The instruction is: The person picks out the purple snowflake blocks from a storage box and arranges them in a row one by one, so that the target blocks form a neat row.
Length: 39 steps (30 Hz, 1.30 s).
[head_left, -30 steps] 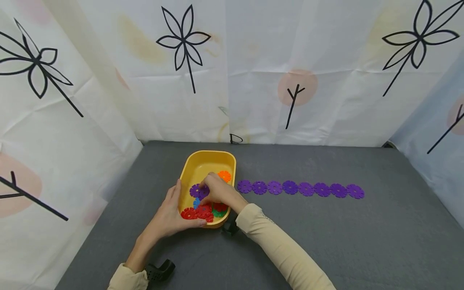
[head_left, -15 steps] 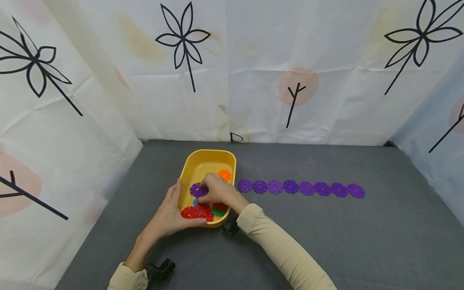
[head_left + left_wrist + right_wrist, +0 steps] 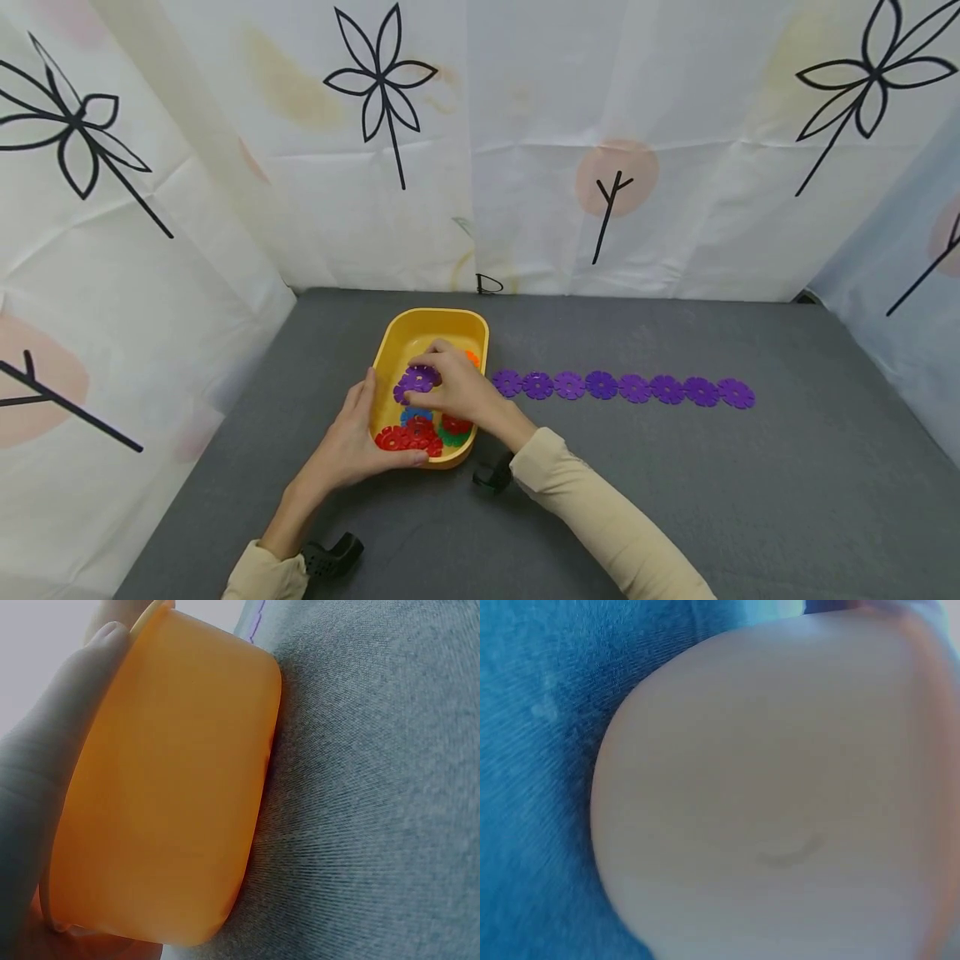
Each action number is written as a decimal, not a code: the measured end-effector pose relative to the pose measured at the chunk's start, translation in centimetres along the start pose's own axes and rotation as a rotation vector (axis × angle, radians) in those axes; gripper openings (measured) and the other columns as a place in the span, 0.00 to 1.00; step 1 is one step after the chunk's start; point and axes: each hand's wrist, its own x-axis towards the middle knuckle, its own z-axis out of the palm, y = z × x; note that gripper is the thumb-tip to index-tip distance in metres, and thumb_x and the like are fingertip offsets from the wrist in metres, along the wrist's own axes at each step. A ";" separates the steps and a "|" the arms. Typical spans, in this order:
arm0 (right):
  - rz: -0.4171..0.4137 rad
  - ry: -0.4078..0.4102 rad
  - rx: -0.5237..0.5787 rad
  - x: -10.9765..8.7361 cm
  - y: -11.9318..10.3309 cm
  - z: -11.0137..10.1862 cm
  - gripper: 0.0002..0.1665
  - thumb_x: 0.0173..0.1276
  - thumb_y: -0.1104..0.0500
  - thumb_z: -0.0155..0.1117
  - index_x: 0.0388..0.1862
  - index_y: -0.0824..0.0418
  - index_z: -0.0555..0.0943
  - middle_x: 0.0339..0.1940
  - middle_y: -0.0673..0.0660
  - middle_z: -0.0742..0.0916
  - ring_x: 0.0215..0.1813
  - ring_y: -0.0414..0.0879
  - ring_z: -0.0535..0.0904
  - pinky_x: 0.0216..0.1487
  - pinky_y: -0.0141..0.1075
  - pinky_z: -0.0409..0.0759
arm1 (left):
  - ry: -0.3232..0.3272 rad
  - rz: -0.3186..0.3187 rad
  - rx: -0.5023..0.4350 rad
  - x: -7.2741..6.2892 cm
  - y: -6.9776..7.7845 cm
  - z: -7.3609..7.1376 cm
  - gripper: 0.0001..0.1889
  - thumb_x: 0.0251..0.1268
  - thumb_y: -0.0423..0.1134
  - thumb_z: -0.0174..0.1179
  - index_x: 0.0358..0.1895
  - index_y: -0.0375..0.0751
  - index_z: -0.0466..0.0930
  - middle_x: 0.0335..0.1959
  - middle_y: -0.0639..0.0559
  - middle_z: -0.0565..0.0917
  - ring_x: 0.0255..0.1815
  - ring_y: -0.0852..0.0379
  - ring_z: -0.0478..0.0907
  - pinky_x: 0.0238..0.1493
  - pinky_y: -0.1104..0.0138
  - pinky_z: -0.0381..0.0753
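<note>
My left hand (image 3: 356, 437) grips the near left corner of a yellow plastic tray (image 3: 431, 317), fingers along the left side and thumb at the near rim. In the left wrist view, the thumb (image 3: 45, 742) lies along the tray's orange-looking outer wall (image 3: 165, 780). Reaching in from the right, my right hand (image 3: 465, 387) pinches a purple flower-shaped disc (image 3: 423, 377) inside the tray. Another purple disc (image 3: 403, 392) overlaps it. Red discs (image 3: 408, 437), a blue disc (image 3: 415, 415) and a green disc (image 3: 453, 435) lie at the tray's near end; an orange disc (image 3: 472, 358) is partly hidden behind the hand.
A row of several purple flower discs (image 3: 602, 385) runs rightward from the tray across the grey table (image 3: 675, 483). White patterned cloth (image 3: 525, 200) hangs behind the table and along its sides. A pale rounded surface (image 3: 765, 772) fills most of the right wrist view.
My right hand has moved up inside the tray toward its far end, shifting the purple discs and uncovering more of the blue one. My left hand keeps its hold on the tray.
</note>
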 end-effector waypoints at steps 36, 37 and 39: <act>0.109 0.305 -0.441 -19.6 12.5 -17.7 0.25 0.55 0.62 0.81 0.52 0.70 0.86 0.42 0.61 0.83 0.38 0.50 0.82 0.32 0.36 0.81 | 0.007 -0.046 0.001 0.0 0.4 0.0 0.75 0.42 0.71 0.74 0.84 0.43 0.32 0.81 0.37 0.51 0.74 0.37 0.63 0.68 0.42 0.76; 0.135 0.312 -0.462 -20.3 13.3 -18.3 0.26 0.54 0.62 0.81 0.51 0.70 0.86 0.41 0.62 0.83 0.38 0.53 0.82 0.33 0.37 0.80 | 0.006 -0.048 -0.001 0.0 0.4 0.0 0.75 0.42 0.71 0.75 0.84 0.43 0.32 0.81 0.37 0.51 0.74 0.37 0.64 0.68 0.42 0.76; 0.191 0.323 -0.501 -21.6 14.9 -19.6 0.26 0.54 0.61 0.82 0.50 0.71 0.86 0.40 0.65 0.83 0.40 0.58 0.83 0.33 0.42 0.81 | 0.003 -0.050 -0.009 0.0 0.5 0.0 0.75 0.42 0.71 0.75 0.84 0.43 0.32 0.81 0.37 0.51 0.74 0.38 0.64 0.68 0.42 0.77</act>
